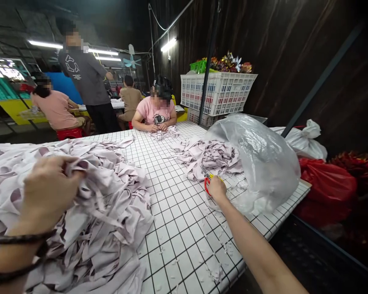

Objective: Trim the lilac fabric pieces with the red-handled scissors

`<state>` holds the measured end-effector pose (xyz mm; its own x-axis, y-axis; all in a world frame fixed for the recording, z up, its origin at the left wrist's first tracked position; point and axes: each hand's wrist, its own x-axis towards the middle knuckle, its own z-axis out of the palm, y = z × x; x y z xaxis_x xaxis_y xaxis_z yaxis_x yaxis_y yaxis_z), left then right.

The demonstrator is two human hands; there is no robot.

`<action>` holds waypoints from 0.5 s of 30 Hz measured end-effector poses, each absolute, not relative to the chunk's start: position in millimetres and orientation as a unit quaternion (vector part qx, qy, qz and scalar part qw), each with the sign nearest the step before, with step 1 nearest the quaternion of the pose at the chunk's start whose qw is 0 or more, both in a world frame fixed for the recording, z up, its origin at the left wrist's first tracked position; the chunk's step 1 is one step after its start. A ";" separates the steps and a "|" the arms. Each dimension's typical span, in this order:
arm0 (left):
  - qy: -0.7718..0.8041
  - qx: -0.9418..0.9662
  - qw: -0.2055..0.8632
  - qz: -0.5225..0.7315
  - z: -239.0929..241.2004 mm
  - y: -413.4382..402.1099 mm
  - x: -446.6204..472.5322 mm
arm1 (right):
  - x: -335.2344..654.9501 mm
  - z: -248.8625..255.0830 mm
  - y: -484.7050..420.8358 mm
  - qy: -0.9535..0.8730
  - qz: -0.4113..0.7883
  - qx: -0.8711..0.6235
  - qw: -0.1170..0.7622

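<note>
My left hand [50, 192] is closed on a bunched piece of pale lilac fabric [93, 185], lifted just above a big heap of the same fabric [88, 253] on the left of the table. Farther right, my right hand [217, 188] grips a pair of scissors [206, 179] with red handles, the blades pointing away from me. Beyond the blades lies a smaller pile of lilac fabric [214, 157]. A large clear plastic bag [260, 163] bulges beside that pile, just right of my right hand.
Small fabric scraps [214, 271] dot the grid-patterned tabletop [168, 212]. Across the table a person in a pink shirt [156, 112] handles fabric. A white plastic crate [216, 92] stands behind. Red bags [326, 185] lie past the right edge. Other people sit and stand farther back.
</note>
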<state>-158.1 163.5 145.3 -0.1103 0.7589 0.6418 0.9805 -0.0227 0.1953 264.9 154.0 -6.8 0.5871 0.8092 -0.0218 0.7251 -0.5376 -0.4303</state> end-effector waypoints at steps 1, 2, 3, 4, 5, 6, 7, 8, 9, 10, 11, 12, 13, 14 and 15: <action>-0.686 -0.642 0.195 -0.283 155.6 171.8 -168.3 | 266.0 -9.2 152.1 -0.444 0.107 -0.866 0.204; -0.696 -0.638 0.207 -0.256 161.1 177.2 -173.4 | 265.8 -10.3 149.2 -0.451 0.104 -0.859 0.219; -0.702 -0.635 0.213 -0.241 162.1 178.9 -172.8 | 263.8 -10.3 145.0 -0.462 0.100 -0.849 0.236; -0.700 -0.640 0.208 -0.241 158.6 176.8 -166.4 | 259.8 -9.4 139.5 -0.476 0.096 -0.836 0.254; -0.686 -0.656 0.186 -0.255 151.2 170.9 -154.6 | 253.6 -7.9 132.5 -0.493 0.093 -0.821 0.273; -0.659 -0.686 0.135 -0.277 140.1 162.0 -138.1 | 245.2 -6.2 123.5 -0.510 0.091 -0.804 0.291; -0.619 -0.728 0.034 -0.293 126.0 151.1 -118.2 | 234.8 -4.4 112.6 -0.528 0.092 -0.787 0.307; -0.581 -0.750 -0.102 -0.299 109.3 139.3 -96.1 | 222.8 -2.7 99.7 -0.545 0.096 -0.769 0.319; -0.547 -0.744 -0.272 -0.270 90.7 127.7 -73.0 | 209.8 -1.2 85.0 -0.563 0.106 -0.750 0.331; -0.510 -0.701 -0.442 -0.229 71.1 117.3 -50.4 | 196.3 0.0 68.9 -0.579 0.121 -0.732 0.338; -0.476 -0.625 -0.581 -0.212 51.2 108.5 -29.2 | 183.2 1.0 51.9 -0.598 0.140 -0.707 0.349; -0.443 -0.536 -0.690 -0.203 31.9 101.3 -10.4 | 170.8 1.6 34.7 -0.619 0.171 -0.660 0.389; -0.416 -0.452 -0.766 -0.188 14.1 95.6 5.8 | 159.7 1.8 17.8 -0.632 0.198 -0.626 0.412; -0.398 -0.391 -0.812 -0.173 -1.6 90.9 19.0 | 150.2 1.6 2.0 -0.639 0.217 -0.605 0.423; -0.385 -0.350 -0.840 -0.155 -14.5 86.7 29.4 | 142.2 0.8 -12.4 -0.642 0.228 -0.592 0.431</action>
<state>29.4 86.7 -14.5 0.6559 0.5305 -0.5370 0.0083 0.7063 0.7079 142.2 -12.4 0.8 0.0723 0.9562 0.2835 0.5625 0.1956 -0.8033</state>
